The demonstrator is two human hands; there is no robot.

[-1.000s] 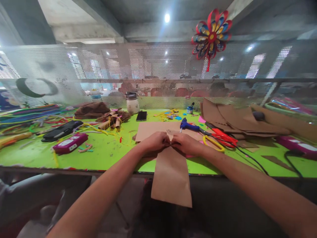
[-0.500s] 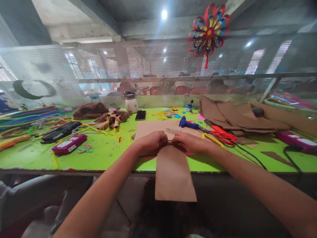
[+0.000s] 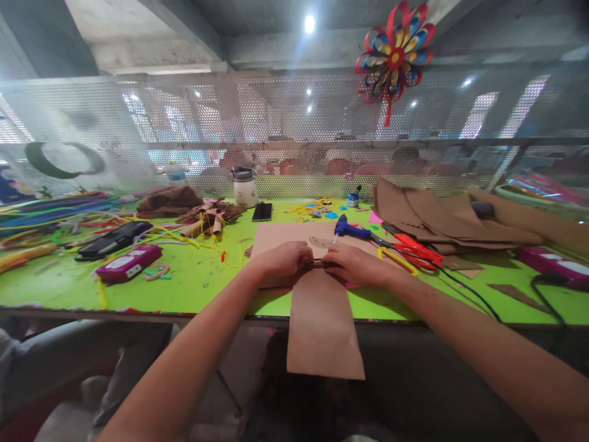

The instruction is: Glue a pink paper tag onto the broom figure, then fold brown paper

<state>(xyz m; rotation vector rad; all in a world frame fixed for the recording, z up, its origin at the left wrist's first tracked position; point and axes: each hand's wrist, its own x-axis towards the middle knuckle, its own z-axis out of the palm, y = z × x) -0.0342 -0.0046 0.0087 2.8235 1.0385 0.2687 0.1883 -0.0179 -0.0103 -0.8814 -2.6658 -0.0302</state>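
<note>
- Left hand (image 3: 281, 263) and right hand (image 3: 353, 264) meet at the top edge of a brown paper strip (image 3: 322, 325); both grips pressed together, pinching that edge.
- Fingertips of the two hands nearly touch at the strip's middle; can't tell whether something thin is rolled inside the edge.
- Strip runs from the hands toward the person, over the near edge of the green tabletop (image 3: 202, 282), lower half hanging free.
- Under the hands: a larger brown sheet (image 3: 280, 236), flat on the tabletop.
- Just beyond the right hand: blue glue gun (image 3: 350, 231), then red and yellow scissors (image 3: 409, 252), cord trailing right.
- Far right: stack of brown card (image 3: 437, 215).
- Left: pink box (image 3: 129, 264), black case (image 3: 115, 239), loose pipe cleaners (image 3: 50, 209).
- Back: phone (image 3: 262, 212), white jar (image 3: 245, 189).
- Paper flower (image 3: 394, 58) hangs on the mesh screen.
</note>
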